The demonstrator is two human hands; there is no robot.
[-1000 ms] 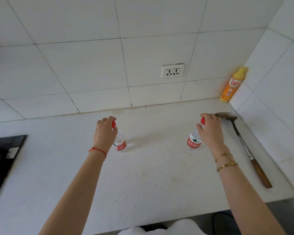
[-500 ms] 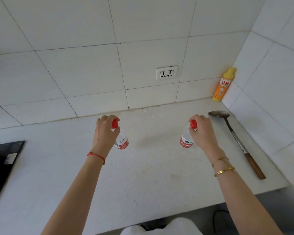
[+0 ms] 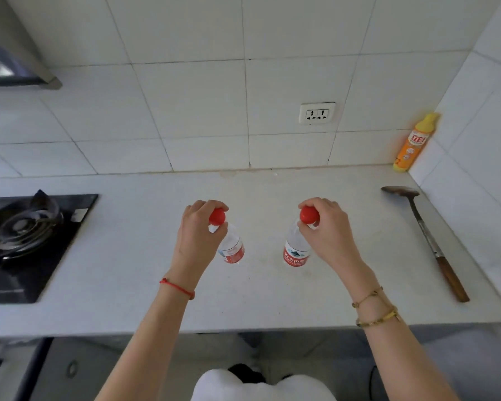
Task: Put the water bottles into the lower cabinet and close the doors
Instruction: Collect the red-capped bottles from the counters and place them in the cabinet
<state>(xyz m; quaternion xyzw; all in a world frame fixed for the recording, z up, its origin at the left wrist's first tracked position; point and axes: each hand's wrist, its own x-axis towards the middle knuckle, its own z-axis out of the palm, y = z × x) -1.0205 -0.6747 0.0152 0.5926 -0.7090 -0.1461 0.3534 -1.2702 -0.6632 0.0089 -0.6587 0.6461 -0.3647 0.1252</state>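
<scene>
Item: two water bottles, clear, red caps, red labels.

Left bottle (image 3: 231,250): held by the left hand (image 3: 198,235), fingers closed round the cap and neck. Body hangs below the grip, long axis near upright, base leaning slightly rightward. Whether the base touches the counter (image 3: 128,285) cannot be told.

Right bottle (image 3: 297,250): held by the right hand (image 3: 326,230) in the same pinch at the cap. Body hangs below and a little left of the hand, axis near upright.

Position: both over the middle of the counter, near each other, not touching, between the stove (image 3: 26,241) and the spatula (image 3: 428,241).

Other: detergent bottle (image 3: 414,141) in the far right corner; socket (image 3: 317,112) on the tiled wall.

Cabinet: lies below the counter's front edge, toward the person; its doors are mostly out of view, state unknown.

Judgement: each hand carries its own bottle, so neither is nearer. The coming move likely brings both back over the edge and down, bases leading.
</scene>
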